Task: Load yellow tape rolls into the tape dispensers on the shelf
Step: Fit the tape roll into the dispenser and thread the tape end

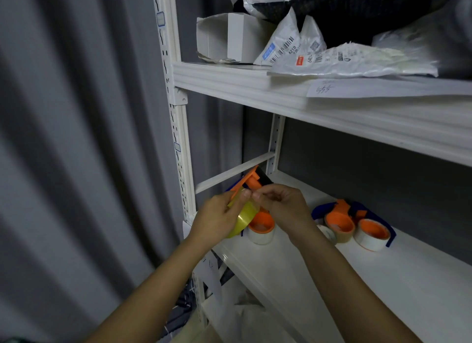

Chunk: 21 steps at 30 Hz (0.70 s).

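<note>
1. The yellow tape roll [244, 218] was held in the air just above the front left corner of the lower shelf [383, 291], not yet seated on any dispenser as far as I could see.
2. The left hand [217, 220] gripped this roll, with the fingers curled around its outer side and the thumb near its top edge.
3. The right hand [283, 204] was just beside it, with the fingertips pinched together at the top of the roll. It seemed to pick at the loose end of the tape, but the end itself was too small to see.
4. Directly behind the hands stood an orange and blue dispenser [255, 181], partly hidden. Below them was an orange hub with a pale roll [261, 227] on it, near the front edge of the shelf. I could not tell if this hub belonged to the same dispenser.
5. Further along the shelf, toward its right side, lay two more dispensers [355, 222] close together. Their orange hubs carried pale or brownish rolls, not yellow ones.
6. My judgement was that the task was at an early stage: no yellow roll was visibly loaded, and the one in hand had still to be fitted and threaded.
7. The upper shelf [281, 92] carried a white box [224, 38] and plastic mail bags [332, 51].
</note>
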### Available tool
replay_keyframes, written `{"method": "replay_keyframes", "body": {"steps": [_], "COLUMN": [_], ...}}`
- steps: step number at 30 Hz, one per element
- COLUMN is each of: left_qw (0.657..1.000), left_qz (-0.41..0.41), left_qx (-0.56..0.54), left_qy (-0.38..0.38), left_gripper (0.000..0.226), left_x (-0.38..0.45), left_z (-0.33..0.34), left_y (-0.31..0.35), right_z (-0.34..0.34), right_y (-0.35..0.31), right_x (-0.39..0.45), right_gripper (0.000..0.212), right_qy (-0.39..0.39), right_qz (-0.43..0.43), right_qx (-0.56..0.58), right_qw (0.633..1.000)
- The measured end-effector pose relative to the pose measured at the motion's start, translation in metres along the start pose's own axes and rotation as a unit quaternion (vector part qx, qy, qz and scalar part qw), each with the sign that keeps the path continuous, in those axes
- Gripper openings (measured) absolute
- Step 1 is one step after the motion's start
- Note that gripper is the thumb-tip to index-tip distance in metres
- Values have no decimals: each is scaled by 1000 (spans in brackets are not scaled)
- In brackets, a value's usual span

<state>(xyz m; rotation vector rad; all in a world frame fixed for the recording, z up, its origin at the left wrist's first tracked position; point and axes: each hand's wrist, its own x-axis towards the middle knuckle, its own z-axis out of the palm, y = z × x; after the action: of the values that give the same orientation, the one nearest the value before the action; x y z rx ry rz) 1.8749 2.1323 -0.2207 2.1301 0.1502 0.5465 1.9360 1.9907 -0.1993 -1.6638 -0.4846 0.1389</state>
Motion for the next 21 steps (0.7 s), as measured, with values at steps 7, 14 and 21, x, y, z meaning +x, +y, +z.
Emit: {"method": "replay_keyframes", "body": {"steps": [7,14,21], "left_qw": [991,983,974], "left_qz": [-35,-26,-51], "left_qx": [-107,-153,-166], "left_qy": [-77,-97,-147], "left_gripper": [61,46,26], "left_x": [0,-2,2], "left_z": [-10,-20,-32], "left_y": [-2,-3,-16], "right_z": [-22,-44,-41], "right_y": [1,-15,-26], "right_x": [22,34,34], "right_gripper": [30,21,15], "right_qy": [79,82,1], "right_qz": [-59,-30,-26], "right_qx": [-46,-33,-2], "right_qw": [994,996,1000]}}
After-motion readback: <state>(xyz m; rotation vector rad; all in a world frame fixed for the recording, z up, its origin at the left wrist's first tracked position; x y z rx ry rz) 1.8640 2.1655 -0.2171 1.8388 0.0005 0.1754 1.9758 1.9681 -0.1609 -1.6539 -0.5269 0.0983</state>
